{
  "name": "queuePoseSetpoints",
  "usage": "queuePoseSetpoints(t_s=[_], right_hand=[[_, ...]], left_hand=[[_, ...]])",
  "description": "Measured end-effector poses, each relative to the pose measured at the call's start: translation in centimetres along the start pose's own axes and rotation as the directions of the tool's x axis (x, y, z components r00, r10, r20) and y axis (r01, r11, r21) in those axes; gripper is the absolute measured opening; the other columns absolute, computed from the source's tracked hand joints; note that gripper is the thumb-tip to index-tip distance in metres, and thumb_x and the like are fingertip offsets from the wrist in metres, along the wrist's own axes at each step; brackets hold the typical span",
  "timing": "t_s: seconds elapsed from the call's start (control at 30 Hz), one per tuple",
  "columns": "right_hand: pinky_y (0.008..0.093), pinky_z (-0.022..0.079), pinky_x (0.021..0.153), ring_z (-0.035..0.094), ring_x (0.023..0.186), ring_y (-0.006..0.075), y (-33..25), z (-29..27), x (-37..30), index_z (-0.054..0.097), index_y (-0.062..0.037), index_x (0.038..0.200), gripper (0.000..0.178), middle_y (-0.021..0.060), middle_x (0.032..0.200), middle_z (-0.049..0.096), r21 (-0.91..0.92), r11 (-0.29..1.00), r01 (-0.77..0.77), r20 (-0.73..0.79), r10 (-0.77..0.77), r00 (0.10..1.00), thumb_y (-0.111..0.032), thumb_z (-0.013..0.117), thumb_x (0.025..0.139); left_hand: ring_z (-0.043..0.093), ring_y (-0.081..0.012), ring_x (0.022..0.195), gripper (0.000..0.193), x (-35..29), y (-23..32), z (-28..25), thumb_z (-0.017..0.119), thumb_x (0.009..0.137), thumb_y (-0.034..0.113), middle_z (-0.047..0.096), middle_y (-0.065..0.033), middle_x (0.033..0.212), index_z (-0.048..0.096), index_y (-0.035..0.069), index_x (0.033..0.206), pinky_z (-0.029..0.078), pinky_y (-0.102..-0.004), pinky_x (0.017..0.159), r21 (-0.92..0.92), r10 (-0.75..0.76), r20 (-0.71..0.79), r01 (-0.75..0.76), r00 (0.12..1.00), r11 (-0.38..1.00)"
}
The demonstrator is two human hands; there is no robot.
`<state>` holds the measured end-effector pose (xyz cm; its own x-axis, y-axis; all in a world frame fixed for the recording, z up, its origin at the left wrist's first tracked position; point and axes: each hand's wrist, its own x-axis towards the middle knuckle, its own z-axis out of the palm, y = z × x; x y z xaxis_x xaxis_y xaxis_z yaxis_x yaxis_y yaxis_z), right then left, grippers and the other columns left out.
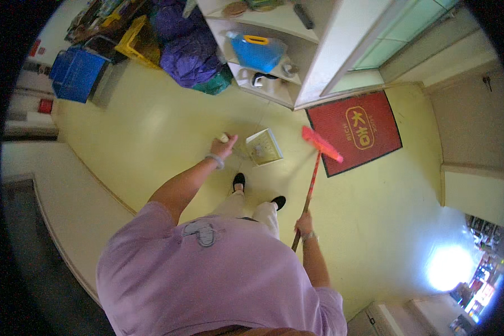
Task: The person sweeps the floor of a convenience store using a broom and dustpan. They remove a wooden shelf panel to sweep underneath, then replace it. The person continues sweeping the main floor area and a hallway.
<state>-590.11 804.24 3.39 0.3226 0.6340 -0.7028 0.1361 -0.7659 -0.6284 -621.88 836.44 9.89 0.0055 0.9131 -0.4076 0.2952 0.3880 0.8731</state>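
My left hand (224,148) is closed round the pale top of a long-handled dustpan, held out in front of me. The dustpan's white scoop (264,148) lies low, just beyond my feet, with its handle seen nearly end-on. My right hand (304,223) grips the long stick of a broom (312,187), which slants away from me to the right. The broom's bright red head (322,144) is at the left edge of a red doormat (359,136); whether it touches the mat I cannot tell.
White shelves (308,84) at the far middle hold a jug of blue liquid (257,51). Purple bags (189,56), a yellow crate (143,45) and a blue basket (77,74) stand far left. A low wall (67,190) runs along my left. Bright light falls at the right.
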Motion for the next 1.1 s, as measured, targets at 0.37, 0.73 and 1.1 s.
queuePoseSetpoints(t_s=[0.37,0.73,1.1], right_hand=[[0.0251,0.035,0.036,0.040,0.041,0.0107,-13.2,-1.0,-10.5,0.035,-0.0139,0.138,0.041,0.0017,0.057,0.045,0.272,0.929,-0.250,0.238,0.187,0.953,-0.029,0.036,0.100],[0.0280,0.041,0.039,0.047,0.043,0.0123,-28.9,16.1,6.0,0.049,-0.0039,0.123,0.033,0.0036,0.062,0.050,-0.027,0.972,0.234,0.573,-0.177,0.800,-0.022,0.045,0.096],[0.0319,0.041,0.042,0.051,0.046,0.0147,-30.9,22.0,13.6,0.055,-0.0059,0.099,0.016,0.0054,0.063,0.054,-0.036,0.977,0.209,0.602,-0.146,0.785,-0.020,0.053,0.092]], left_hand=[[0.058,-0.0138,0.066,0.034,-1.7,-1.6,-6.6,0.063,0.087,0.038,0.062,-0.0025,0.068,0.060,0.006,0.079,0.049,-0.0320,0.064,0.072,0.008,0.001,-0.009,1.000,0.997],[0.056,-0.0110,0.092,0.017,-10.2,-8.4,-19.3,0.062,0.092,0.024,0.058,-0.0003,0.098,0.057,0.009,0.099,0.051,-0.0284,0.075,-0.489,-0.132,-0.034,0.099,0.991,0.867],[0.056,-0.0106,0.089,0.023,-12.9,-9.7,-26.0,0.063,0.091,0.032,0.056,0.0006,0.094,0.056,0.010,0.095,0.054,-0.0359,0.079,-0.328,-0.224,-0.145,0.167,0.964,0.930]])
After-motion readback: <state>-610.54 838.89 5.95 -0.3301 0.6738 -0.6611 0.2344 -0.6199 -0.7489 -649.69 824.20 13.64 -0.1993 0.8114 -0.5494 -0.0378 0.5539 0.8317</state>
